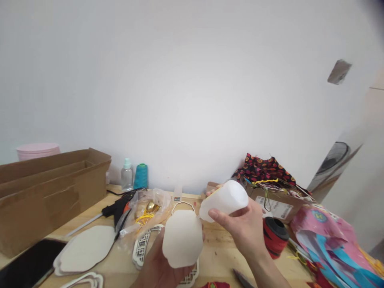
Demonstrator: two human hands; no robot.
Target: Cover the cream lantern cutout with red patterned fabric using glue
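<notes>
My left hand (pixel 157 260) grips a flat off-white panel with scalloped edges (pixel 182 238), its plain face toward me. My right hand (pixel 243 228) is wrapped round a white squeeze bottle (pixel 226 200), tilted with its base up and right. The bottle's narrow end points at the panel's upper right edge; whether the tip touches it I cannot tell. Below and behind my left hand lie white lattice frames (pixel 140 249), partly hidden. A stack of similar scalloped panels (pixel 88 249) rests on the table to the left.
A long cardboard box (pixel 54 200) and a dark phone (pixel 34 262) stand and lie at left. Nearby are a glue gun (pixel 115 210), a plastic bag (pixel 156 204), a teal thread cone (pixel 141 176) and a clear bottle (pixel 127 178). Red ribbon roll (pixel 274 238) and fabrics (pixel 336 240) occupy the right.
</notes>
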